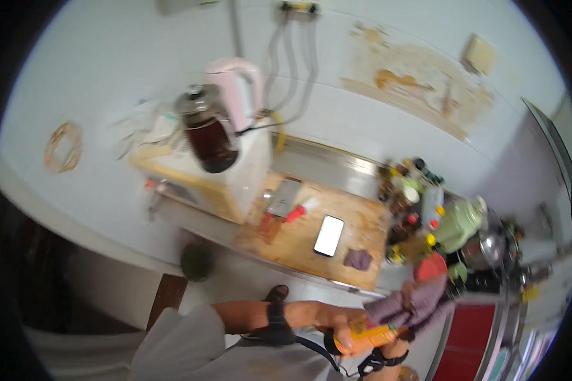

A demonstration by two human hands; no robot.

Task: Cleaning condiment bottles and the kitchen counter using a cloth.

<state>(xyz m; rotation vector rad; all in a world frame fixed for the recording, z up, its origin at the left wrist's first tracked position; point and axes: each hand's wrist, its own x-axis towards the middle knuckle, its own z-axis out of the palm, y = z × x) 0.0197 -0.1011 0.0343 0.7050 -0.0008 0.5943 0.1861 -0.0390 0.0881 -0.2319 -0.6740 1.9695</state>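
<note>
My left hand (336, 324) grips an orange bottle (369, 339) with a dark end, held low in front of my body. Bunched in my right hand (407, 296) is a purple cloth (381, 309), just beyond the bottle's far end. A strap circles each of my wrists. On the counter before me lies a wooden cutting board (352, 205). It bears a phone (329, 235) with a bright screen, a cleaver (285, 197), a small red-handled tool (302, 209) and a folded purple rag (358, 259).
A glass pot of dark liquid (212, 138) and a pink electric kettle (238, 90) stand on a white box-shaped appliance (252, 176). Bottles, a green thermos jug (460, 224) and a red bowl (430, 267) crowd the right side. A round green object (196, 262) sits below at left.
</note>
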